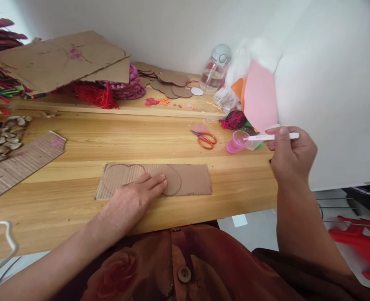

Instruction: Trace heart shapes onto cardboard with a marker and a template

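My left hand [137, 196] lies flat on a strip of cardboard [195, 179], its fingers stretched out near the middle. Rounded outlines are drawn on the strip, one scalloped at the left and one curving right of my fingertips. My right hand [293, 154] is closed round a white pen [262, 137], held almost level. The pen's pink tip reaches into a small clear plastic cup [236, 142] with pink liquid, which leans to one side. Orange-handled scissors [206, 140] lie left of the cup, blades partly apart.
At the back stand a water bottle [215, 69], cut cardboard shapes [174, 79] and a pink sheet [260, 96]. Dark red yarn [234, 120] lies behind the cup. Shells [4, 140], another cardboard strip [24, 161] and large cardboard pieces [59, 60] are at the left.
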`<state>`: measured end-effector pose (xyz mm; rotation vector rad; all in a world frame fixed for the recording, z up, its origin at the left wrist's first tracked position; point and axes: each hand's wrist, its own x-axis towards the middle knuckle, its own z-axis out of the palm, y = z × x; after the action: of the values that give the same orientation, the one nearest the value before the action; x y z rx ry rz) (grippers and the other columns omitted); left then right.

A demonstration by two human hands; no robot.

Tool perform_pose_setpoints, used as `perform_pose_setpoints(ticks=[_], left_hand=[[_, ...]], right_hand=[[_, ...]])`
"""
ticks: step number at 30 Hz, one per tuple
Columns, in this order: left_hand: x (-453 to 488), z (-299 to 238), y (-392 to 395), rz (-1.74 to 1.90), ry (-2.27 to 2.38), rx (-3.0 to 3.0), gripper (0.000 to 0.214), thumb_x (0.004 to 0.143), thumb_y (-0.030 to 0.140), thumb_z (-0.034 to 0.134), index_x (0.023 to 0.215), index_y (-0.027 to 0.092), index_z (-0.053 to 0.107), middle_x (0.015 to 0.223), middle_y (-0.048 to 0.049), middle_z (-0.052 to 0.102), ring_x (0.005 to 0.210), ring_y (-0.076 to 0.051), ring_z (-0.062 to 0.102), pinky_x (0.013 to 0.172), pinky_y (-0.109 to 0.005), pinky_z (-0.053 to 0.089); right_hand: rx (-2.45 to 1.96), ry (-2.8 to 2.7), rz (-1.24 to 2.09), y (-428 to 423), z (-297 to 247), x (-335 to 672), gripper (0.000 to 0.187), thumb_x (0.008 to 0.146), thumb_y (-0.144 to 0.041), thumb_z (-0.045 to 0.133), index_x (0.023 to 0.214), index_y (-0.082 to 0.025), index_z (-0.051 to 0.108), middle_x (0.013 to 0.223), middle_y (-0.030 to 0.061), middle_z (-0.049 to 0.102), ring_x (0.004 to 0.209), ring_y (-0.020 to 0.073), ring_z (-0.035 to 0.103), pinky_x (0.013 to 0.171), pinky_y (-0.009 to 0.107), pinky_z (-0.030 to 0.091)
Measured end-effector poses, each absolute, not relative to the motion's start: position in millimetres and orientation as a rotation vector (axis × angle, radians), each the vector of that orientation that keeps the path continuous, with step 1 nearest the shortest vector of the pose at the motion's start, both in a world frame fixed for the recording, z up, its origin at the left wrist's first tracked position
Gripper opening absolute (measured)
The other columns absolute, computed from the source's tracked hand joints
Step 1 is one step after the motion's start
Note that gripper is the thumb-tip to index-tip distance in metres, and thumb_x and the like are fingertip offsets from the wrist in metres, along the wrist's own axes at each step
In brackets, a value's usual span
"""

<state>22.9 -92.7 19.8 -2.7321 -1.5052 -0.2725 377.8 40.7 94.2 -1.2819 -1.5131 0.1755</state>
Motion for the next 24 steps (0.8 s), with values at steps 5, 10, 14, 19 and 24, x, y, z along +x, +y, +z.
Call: perform_pose_setpoints(ticks=[5, 10, 14, 19, 24], left_hand=[[18.9, 16.6, -87.4, -0.367, -1.472, -2.763, 0.05, 0.097, 0.001, 0.038, 0.128, 0.018, 0.073, 0.134, -0.0052, 0.074, 0.106, -0.023, 0.071, 0.08, -0.034, 0.066], [18.4, 15.3, -86.8, -0.363, -1.515, -2.759, 0.048, 0.097, 0.004, 0.041, 0.129, 0.021, 0.072, 0.133, -0.0046, 0.074, 0.104, -0.023, 0.072, 0.078, -0.033, 0.065], [18.4, 14.9, -88.5, -0.335, -1.533, -2.754, 0.047, 0.098, 0.005, 0.042, 0.13, 0.021, 0.072, 0.135, -0.0037, 0.073, 0.107, -0.022, 0.071, 0.081, -0.032, 0.065], [19.2, 15.4, -91.3, -0.245, -1.535, -2.754, 0.051, 0.095, 0.001, 0.043, 0.134, 0.02, 0.069, 0.14, -0.0037, 0.071, 0.109, -0.02, 0.07, 0.079, -0.028, 0.064], [21.9, 17.0, -92.5, -0.248, -1.513, -2.745, 0.052, 0.093, -0.002, 0.043, 0.133, 0.019, 0.069, 0.141, -0.0051, 0.07, 0.111, -0.021, 0.068, 0.08, -0.029, 0.064]], right_hand=[[-1.523, -1.516, 0.131, 59.0, 91.7, 395.8, 0.036, 0.093, -0.056, 0.059, 0.091, -0.021, 0.069, 0.068, 0.0005, 0.063, 0.061, 0.0177, 0.057, 0.06, 0.032, 0.044], [-1.632, -1.613, 0.115, 67.4, 89.7, 392.0, 0.028, 0.09, -0.049, 0.059, 0.087, -0.023, 0.068, 0.072, 0.0033, 0.068, 0.064, 0.02, 0.059, 0.062, 0.033, 0.043], [-1.701, -1.738, 0.086, 76.0, 91.9, 387.3, 0.03, 0.092, -0.048, 0.056, 0.092, -0.022, 0.072, 0.074, 0.0051, 0.069, 0.067, 0.0215, 0.059, 0.065, 0.034, 0.041], [-2.019, -2.056, -0.051, 94.7, 93.3, 379.7, 0.034, 0.094, -0.044, 0.052, 0.095, -0.02, 0.076, 0.074, 0.0109, 0.069, 0.09, 0.0339, 0.061, 0.078, 0.042, 0.04], [-2.108, -2.188, -0.125, 104.6, 89.6, 372.1, 0.035, 0.096, -0.043, 0.051, 0.085, -0.02, 0.075, 0.076, 0.0147, 0.068, 0.107, 0.0423, 0.058, 0.086, 0.05, 0.039]])
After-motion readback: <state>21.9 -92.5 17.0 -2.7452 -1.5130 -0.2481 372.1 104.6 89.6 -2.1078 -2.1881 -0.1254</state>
